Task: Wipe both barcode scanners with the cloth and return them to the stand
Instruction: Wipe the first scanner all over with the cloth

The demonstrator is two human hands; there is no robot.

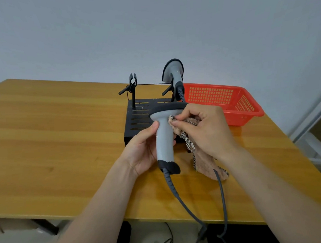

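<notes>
- Barcode scanner (163, 140), grey with a dark-rimmed head, is upright above the table. The left hand (143, 153) is wrapped round its handle, with the thumb on the left side.
- Wooden table (43, 139) lies beneath the grip.
- Red basket (236, 104) sits beyond the grip, to its right.
- Black stand (136, 119) sits just beyond the held scanner.
- Right hand (206, 131) pinches a check-edged cloth (202, 164) against the scanner's neck, and the cloth hangs down to the table.
- Second scanner (173, 73) rests in the stand's right holder, beyond the grip.
- Grey cable (172, 187) trails from the handle's base toward the person.
</notes>
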